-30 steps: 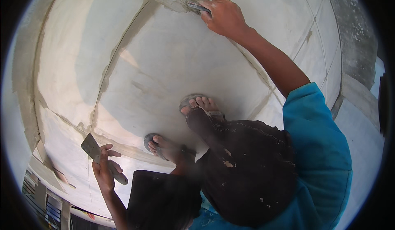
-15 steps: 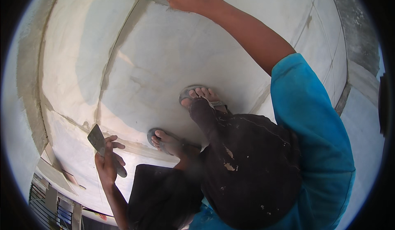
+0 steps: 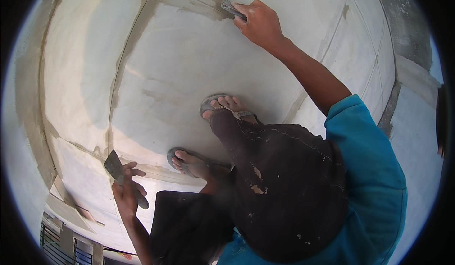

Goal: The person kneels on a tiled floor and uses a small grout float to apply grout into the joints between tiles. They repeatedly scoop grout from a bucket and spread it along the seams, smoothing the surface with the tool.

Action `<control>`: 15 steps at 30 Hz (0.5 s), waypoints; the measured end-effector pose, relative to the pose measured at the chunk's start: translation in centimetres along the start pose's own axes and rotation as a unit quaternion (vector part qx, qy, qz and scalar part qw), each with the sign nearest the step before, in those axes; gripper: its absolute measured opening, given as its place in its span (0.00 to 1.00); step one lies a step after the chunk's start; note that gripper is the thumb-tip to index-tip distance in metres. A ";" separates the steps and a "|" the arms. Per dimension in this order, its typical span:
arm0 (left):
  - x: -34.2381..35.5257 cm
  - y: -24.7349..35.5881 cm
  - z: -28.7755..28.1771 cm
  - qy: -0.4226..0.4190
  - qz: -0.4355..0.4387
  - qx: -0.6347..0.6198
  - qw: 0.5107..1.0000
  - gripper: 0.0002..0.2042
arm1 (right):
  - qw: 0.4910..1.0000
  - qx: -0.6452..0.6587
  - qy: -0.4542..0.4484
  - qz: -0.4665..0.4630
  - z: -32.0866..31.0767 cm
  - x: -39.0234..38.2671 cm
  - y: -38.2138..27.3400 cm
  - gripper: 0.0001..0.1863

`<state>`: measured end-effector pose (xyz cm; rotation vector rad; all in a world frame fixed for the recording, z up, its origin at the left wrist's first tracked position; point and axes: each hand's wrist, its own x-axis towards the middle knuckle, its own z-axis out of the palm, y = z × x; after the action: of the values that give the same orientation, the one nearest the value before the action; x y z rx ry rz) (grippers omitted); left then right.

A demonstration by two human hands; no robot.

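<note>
My left hand (image 3: 125,194), at the lower left, is closed around the handle of a putty knife (image 3: 113,166). Its broad dark blade points up and away from me, held over the pale panels. At the far side my right hand (image 3: 261,22) grips a second flat tool, which looks like a putty knife (image 3: 231,8) smeared with grey. That tool's far end meets a grey filled joint (image 3: 189,2) between two panels. Whitish residue shows on the right fingers.
Large pale panels (image 3: 175,66) with grey smeared seams spread beneath me. My sandalled feet (image 3: 234,106) stand on them, and dark trousers (image 3: 289,189) fill the lower middle. A rough grey strip (image 3: 403,23) borders the right. Dark metal bars (image 3: 57,241) show at the lower left.
My right hand has moved rightward and slightly nearer along the far joint with its tool, which now shows more fully. My left hand keeps its grip, almost unmoved.
</note>
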<state>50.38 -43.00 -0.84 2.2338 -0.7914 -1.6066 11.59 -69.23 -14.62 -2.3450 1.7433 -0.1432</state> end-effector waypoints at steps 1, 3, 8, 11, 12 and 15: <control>0.4 0.3 0.4 -0.010 0.000 0.006 1.000 0.22 | 0.996 -0.039 0.062 -0.042 1.9 -0.8 -0.2 0.19; 1.0 1.0 0.9 -0.019 0.001 0.022 1.000 0.22 | 0.968 -0.111 0.185 -0.130 6.1 -2.3 -0.6 0.19; 0.4 1.2 0.3 0.006 0.002 0.021 1.000 0.22 | 0.996 0.034 0.018 -0.083 1.4 2.3 -5.8 0.14; 0.6 1.4 1.2 -0.028 0.002 0.032 0.999 0.22 | 0.976 -0.020 0.013 -0.215 -0.5 9.0 -2.1 0.15; 0.9 1.6 1.3 -0.039 0.004 0.036 0.999 0.21 | 0.968 0.010 0.028 -0.249 -0.6 10.0 -0.9 0.13; 0.5 0.7 0.9 -0.004 -0.009 0.043 0.999 0.22 | 0.919 -0.011 -0.155 -0.363 -1.1 7.8 2.5 0.12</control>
<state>49.43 -43.82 -1.16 2.3015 -0.8602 -1.6208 11.30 -77.52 -14.53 -2.7242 0.6810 0.1306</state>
